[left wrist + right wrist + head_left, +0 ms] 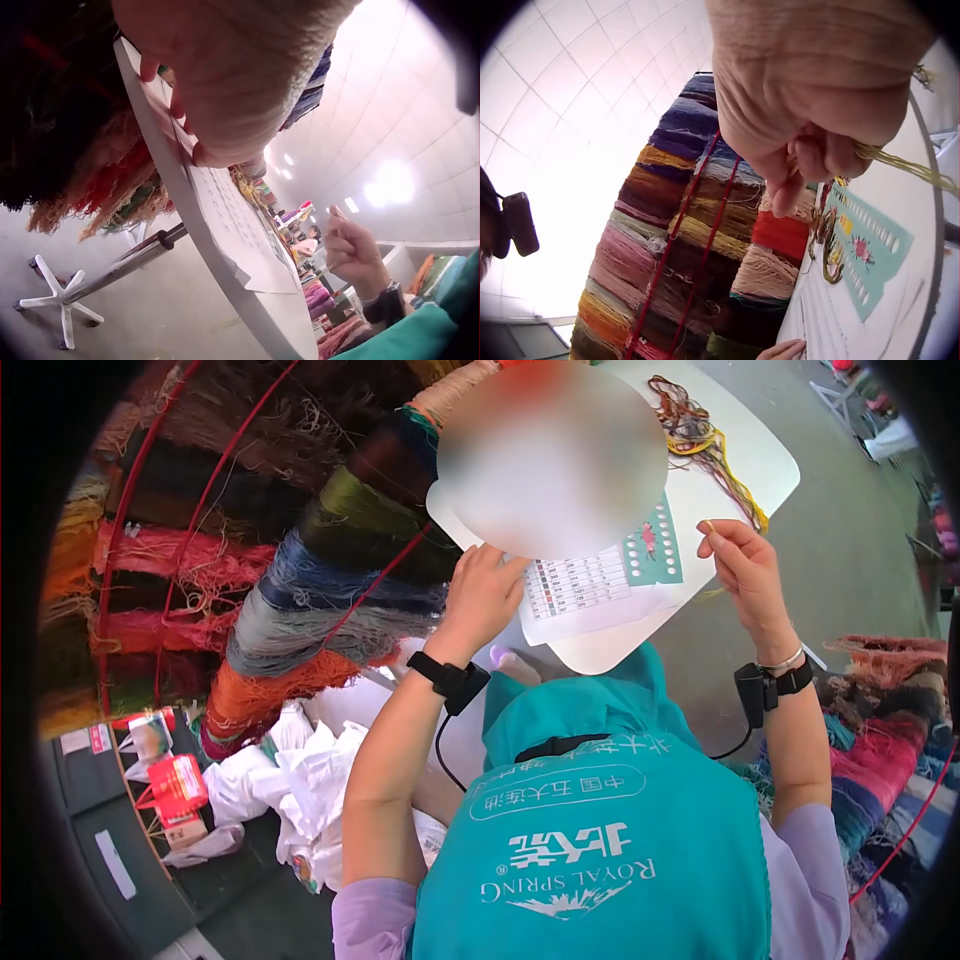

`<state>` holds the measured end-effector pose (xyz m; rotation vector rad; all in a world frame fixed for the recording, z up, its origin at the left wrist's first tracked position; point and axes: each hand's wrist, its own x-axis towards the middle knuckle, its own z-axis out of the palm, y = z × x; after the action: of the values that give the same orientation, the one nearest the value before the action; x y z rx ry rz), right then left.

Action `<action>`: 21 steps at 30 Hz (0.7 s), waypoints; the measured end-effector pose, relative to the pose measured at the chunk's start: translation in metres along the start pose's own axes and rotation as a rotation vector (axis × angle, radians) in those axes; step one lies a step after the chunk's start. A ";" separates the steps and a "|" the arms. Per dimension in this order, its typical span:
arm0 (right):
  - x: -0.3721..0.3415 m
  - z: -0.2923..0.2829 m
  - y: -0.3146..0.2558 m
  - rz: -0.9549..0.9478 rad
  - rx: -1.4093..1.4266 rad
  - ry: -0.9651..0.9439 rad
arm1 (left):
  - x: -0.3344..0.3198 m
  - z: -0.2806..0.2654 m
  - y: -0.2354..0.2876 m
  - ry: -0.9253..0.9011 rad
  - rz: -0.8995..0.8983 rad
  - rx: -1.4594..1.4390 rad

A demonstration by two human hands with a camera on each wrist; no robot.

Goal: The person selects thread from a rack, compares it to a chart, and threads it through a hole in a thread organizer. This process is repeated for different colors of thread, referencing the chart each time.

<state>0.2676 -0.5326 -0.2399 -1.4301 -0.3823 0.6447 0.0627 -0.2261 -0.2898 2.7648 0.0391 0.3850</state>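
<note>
My left hand [482, 598] rests on the near left part of a white table [600, 652], its fingers lying on a printed paper chart [583, 588] with rows of small colour squares. In the left wrist view the fingers reach over the paper. Raised off the table's right side, my right hand [745, 578] pinches pale yellow thread [907, 165] between thumb and fingers; a length of it trails out behind the hand in the right wrist view. A green card [855, 251] with a pink flower and punched holes lies beside the chart. A round blur hides the table's middle in the head view.
Brown and yellow thread skeins [690, 430] lie at the table's far side. Racks of coloured yarn [330, 580] stand close on the left, with white bags [300, 780] below. More yarn [885, 730] hangs at the right. The table has a metal post [127, 266] on a wheeled base.
</note>
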 end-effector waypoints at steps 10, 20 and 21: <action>0.015 0.027 0.010 0.090 -0.109 -0.130 | 0.006 0.002 0.005 0.040 -0.026 0.010; 0.001 0.076 0.009 0.128 -0.098 -0.423 | 0.040 -0.004 0.070 -0.363 -0.532 -1.374; 0.000 0.077 0.011 0.125 -0.104 -0.421 | 0.043 -0.003 0.073 -0.405 -0.566 -1.466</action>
<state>0.2185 -0.4720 -0.2411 -1.4205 -0.6669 1.0463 0.1013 -0.2902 -0.2505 1.2429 0.2915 -0.2538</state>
